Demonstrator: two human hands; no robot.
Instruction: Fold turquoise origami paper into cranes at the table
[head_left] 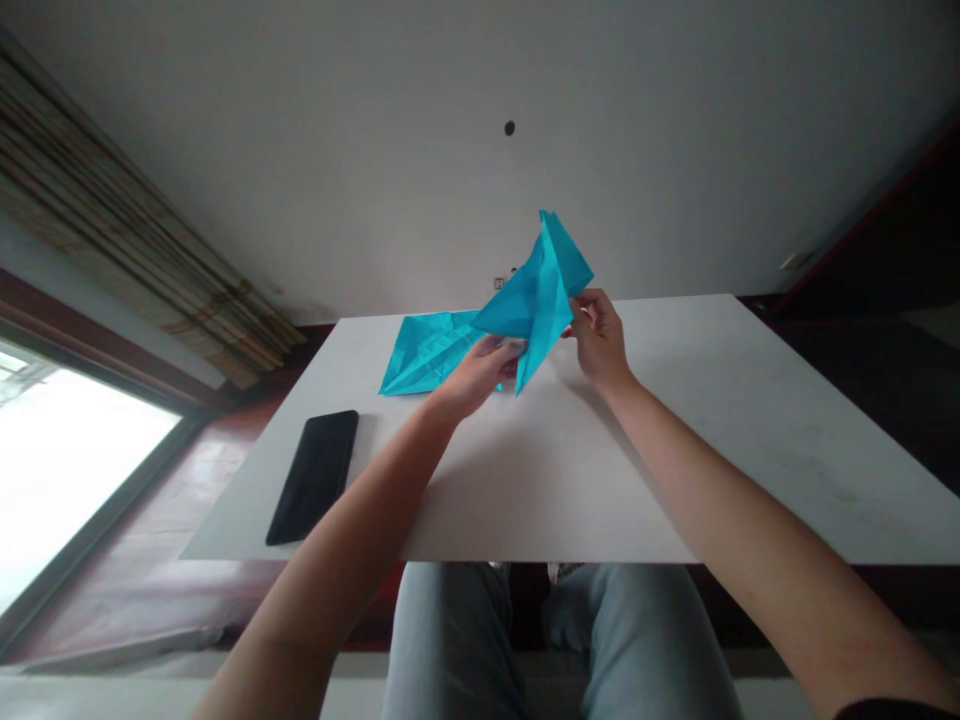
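A folded sheet of blue paper is held up above the table, its creased flaps standing out in points. My left hand grips its lower left edge between thumb and fingers. At the right edge of the same folded paper, my right hand pinches it, with the fingertips partly hidden behind the paper. Behind my left hand a second blue paper, marked with many crease lines, lies on the table.
On the left of the white table lies a black phone or tablet. A pale wall rises behind the table. A patterned curtain and a bright window are at the left.
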